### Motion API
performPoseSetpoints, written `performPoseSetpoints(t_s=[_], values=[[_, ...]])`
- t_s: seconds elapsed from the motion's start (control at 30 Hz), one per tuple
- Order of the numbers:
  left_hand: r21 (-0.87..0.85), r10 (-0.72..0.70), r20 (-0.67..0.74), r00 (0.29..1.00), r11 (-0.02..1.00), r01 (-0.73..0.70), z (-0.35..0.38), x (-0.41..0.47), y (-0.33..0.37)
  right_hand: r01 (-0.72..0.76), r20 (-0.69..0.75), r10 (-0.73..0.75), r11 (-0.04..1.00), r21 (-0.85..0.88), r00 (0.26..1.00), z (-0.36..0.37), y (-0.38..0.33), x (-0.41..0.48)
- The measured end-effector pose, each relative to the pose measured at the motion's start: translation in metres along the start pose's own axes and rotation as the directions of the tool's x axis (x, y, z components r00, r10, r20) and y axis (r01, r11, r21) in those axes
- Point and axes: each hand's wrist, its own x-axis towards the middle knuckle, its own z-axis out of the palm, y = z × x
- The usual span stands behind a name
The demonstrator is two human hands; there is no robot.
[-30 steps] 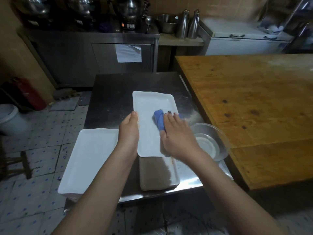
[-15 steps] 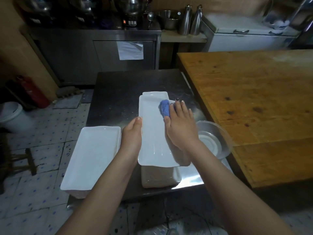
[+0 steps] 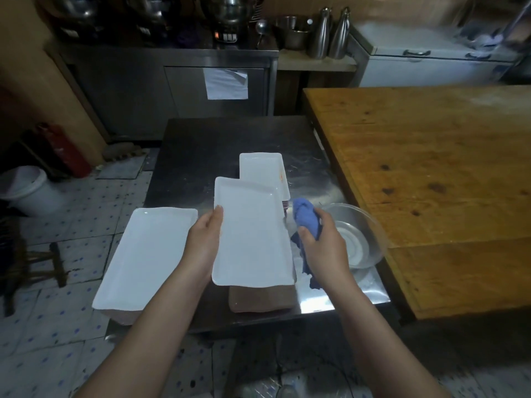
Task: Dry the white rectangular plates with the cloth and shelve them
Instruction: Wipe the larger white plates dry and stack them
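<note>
White plate (image 3: 253, 239) is gripped at its left edge by the left hand (image 3: 204, 242). The right hand (image 3: 324, 248) squeezes a blue cloth (image 3: 306, 216) just beside it, near a metal bowl (image 3: 362, 234).

Left hand (image 3: 202, 242) — plate (image 3: 253, 239); right hand (image 3: 326, 249) — cloth (image 3: 307, 218), seemingly bunched

The plate (image 3: 253, 234) hides much of the stack (image 3: 260, 168).
</note>
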Motion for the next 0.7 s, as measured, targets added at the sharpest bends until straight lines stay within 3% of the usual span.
performPoseSetpoints(t_s=[0.4, 0.7], values=[[0.193, -0.091, -0.091, 0.992, 0.975, 0.107, 0.02, 0.01, -0.063, -0.375, 0.193, 0.334, 0.894, 0.246, 0.922, -0.026, 0.032, 0.027], [0.413, -0.015, -0.169, 0.986, 0.907, 0.084, 0.022, 0.025, -0.092, -0.369, 0.286, 0.289, 0.883, 0.289, 0.914, -0.026, 0.034, 0.038]])
